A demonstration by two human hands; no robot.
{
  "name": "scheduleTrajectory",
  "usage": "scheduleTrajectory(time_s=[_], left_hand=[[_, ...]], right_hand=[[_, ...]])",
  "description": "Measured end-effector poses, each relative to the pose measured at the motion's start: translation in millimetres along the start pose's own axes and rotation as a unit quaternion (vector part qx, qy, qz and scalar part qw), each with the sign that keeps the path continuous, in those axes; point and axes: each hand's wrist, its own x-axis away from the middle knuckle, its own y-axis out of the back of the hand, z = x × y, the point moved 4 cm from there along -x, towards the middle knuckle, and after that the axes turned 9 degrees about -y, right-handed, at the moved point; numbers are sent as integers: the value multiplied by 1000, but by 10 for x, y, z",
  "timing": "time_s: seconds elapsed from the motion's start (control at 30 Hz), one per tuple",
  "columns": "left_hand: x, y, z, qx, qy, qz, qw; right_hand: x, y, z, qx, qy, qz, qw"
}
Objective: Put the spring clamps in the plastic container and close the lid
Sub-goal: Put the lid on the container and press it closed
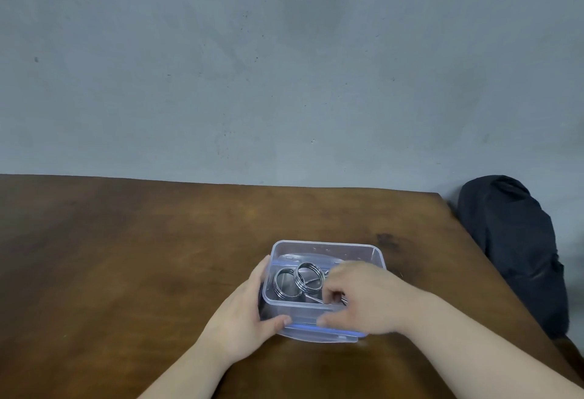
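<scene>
- The clear rectangular plastic container [325, 248] with a bluish rim stands on the brown wooden table [126, 240], in the lower middle of the frame, and it is open on top.
- Under the container, at its near edge, I see a flat clear piece with a blue line [319, 334]; it looks like the lid, but I cannot tell for sure.
- Inside the container lie the shiny metal spring clamps with round wire coils [300, 278]; two coils stand side by side in the left half of the box.
- My left hand [243, 313] holds the container from its left side: the fingers lie along the left wall and the thumb presses on the near wall, so the hand is closed around the box corner.
- My right hand [363, 297] reaches over the right half of the container; its fingers are bent and narrow, pinching on a thin wire leg of the clamps just to the right of the coils, and the thumb rests on the near wall.
- The coils are between my two hands, nearer to the right fingertips.
- At the right edge of the frame, beside the table, is a dark bag of black cloth [512, 250], against the grey concrete wall [284, 66].
</scene>
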Motion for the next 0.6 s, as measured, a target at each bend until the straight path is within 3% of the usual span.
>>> scheduleTrajectory(time_s=[0.13, 0.23, 0.37, 0.43, 0.6], left_hand=[[6, -55, 103, 31, 48, 6, 998], [16, -14, 60, -51, 16, -5, 999], [91, -18, 68, -105, 8, 85, 991], [126, -51, 56, -135, -29, 114, 984], [208, -122, -61, -217, -213, 79, 949]], right_hand=[[44, -93, 67, 108, 18, -1, 994], [72, -116, 77, 126, 18, 5, 992], [94, -53, -15, 100, -5, -3, 995], [101, 38, -65, 92, -7, -18, 996], [64, 207, -192, 83, -29, -66, 994]])
